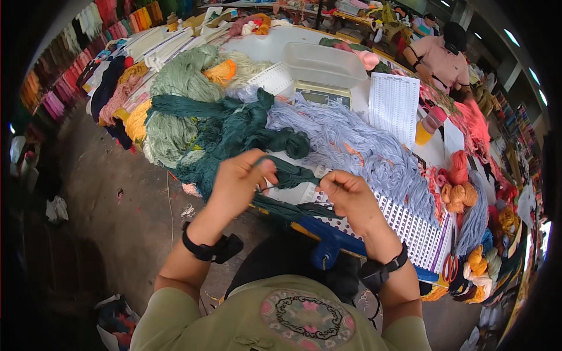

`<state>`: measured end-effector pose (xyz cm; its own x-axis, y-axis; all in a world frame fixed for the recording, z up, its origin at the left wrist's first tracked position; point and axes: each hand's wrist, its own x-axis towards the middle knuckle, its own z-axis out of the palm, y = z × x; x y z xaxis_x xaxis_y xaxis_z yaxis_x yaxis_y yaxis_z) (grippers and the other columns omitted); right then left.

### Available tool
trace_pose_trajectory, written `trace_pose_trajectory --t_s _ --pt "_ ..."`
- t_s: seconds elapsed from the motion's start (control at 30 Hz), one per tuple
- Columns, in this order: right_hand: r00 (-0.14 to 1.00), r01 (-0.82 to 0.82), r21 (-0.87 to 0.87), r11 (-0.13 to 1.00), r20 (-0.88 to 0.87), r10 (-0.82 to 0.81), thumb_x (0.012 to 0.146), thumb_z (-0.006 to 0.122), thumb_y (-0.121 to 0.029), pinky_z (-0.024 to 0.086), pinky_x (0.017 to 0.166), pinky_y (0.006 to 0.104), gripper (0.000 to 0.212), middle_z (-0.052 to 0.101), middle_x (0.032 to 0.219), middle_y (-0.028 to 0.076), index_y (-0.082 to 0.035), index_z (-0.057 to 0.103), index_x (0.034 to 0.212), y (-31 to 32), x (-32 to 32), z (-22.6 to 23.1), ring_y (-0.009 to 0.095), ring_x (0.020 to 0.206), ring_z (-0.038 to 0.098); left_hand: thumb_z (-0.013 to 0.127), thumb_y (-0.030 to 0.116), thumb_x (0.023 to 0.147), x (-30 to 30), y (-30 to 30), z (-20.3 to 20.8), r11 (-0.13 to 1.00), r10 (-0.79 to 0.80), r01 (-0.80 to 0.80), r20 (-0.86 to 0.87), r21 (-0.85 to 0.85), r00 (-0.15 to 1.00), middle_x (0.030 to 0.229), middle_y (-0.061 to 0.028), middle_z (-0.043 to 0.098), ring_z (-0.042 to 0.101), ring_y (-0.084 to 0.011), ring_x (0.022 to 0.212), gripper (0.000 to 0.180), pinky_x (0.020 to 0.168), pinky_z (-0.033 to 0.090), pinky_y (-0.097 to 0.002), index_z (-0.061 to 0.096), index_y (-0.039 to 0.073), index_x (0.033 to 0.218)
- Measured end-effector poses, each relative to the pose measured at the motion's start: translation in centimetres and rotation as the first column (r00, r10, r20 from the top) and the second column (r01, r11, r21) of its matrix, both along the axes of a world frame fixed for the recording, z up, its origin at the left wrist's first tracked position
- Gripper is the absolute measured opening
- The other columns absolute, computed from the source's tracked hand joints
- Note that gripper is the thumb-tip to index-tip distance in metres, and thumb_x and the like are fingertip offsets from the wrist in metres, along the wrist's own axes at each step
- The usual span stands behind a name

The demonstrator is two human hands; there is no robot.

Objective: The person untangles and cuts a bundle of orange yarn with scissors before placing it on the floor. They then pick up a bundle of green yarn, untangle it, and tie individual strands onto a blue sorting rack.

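Green yarn [295,175] between left and right fingers [337,181]

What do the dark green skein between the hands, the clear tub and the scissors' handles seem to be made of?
Dark green skein: fibre yarn, mostly matte, shown by fine loose strands; which fibre stays open.
Clear tub: probably smooth plastic, being see-through with rounded corners.
Red scissors' handles: likely plastic, from their even colour.

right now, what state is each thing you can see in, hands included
Left hand, curled, holding green yarn
Right hand, pinching green yarn
Green yarn, heaped, one length stretched between the hands
Blue yarn, loose, spread out
Tub, standing on the scale
Scale, display unreadable
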<state>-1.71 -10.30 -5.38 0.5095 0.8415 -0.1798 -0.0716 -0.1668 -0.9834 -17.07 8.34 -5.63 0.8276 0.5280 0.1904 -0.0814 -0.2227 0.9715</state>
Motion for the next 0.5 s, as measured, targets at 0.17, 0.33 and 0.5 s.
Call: trace_pose_trajectory --t_s 0.17,0.33,0.5 --pt "0.964 -0.009 0.104 0.995 -0.262 0.036 0.095 0.061 -0.021 0.017 0.042 0.0209 0.018 0.034 0.059 -0.010 -0.005 0.064 0.089 -0.8 1.7 0.8 0.001 0.047 0.023 0.052 0.024 0.099 -0.8 1.0 1.4 0.947 0.086 -0.112 -0.099 -0.302 0.991 0.070 -0.0060 0.064 0.057 -0.0106 0.058 0.025 0.052 0.038 -0.0217 0.059 0.005 0.084" --pt "0.950 0.105 0.121 0.987 -0.304 -0.064 0.094 0.063 -0.019 0.017 0.041 0.0207 0.015 0.034 0.056 -0.010 -0.004 0.063 0.090 -2.5 3.8 0.7 0.001 0.043 0.023 0.057 0.026 0.096 -3.4 4.4 1.1 0.898 0.217 -0.137 0.151 -0.418 0.964 0.054 0.0072 0.035 0.026 -0.0032 0.044 0.022 0.042 0.019 -0.0211 0.058 0.007 0.084" --pt "0.962 0.139 0.076 0.987 -0.249 -0.116 0.092 0.065 -0.020 0.017 0.041 0.0201 0.016 0.036 0.055 -0.010 -0.005 0.063 0.087 -5.5 6.3 1.7 0.001 0.044 0.026 0.060 0.023 0.095 -8.5 8.9 2.7 0.916 0.179 -0.160 0.018 -0.369 0.984 0.055 0.0076 0.037 0.027 -0.0025 0.045 0.022 0.045 0.020 -0.0203 0.057 0.005 0.083"
